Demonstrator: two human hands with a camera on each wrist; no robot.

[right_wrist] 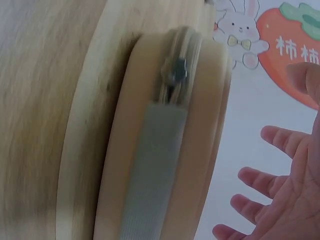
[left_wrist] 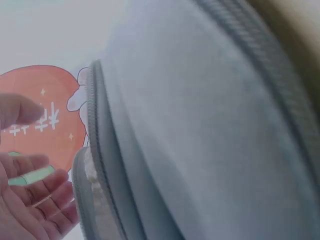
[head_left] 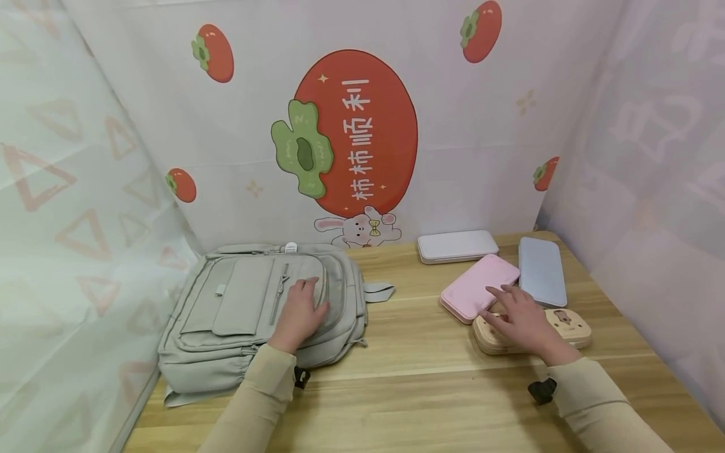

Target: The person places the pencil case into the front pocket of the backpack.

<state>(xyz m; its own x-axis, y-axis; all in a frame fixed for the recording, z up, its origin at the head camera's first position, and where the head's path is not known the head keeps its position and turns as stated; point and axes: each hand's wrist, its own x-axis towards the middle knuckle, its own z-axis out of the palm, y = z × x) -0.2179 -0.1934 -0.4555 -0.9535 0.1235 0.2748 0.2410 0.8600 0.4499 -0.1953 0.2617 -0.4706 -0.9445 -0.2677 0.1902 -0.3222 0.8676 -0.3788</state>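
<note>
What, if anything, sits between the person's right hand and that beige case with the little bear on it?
Nothing visible does. The right hand is right over the beige pencil case, fingers spread, with fingertips reaching toward the pink case beside it. The left hand rests on the grey backpack, away to the left across bare wooden table.

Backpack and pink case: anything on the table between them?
Head view: only the backpack's loose grey strap end lies there, close to the bag. Beyond it the wooden table is bare up to the pink case.
</note>
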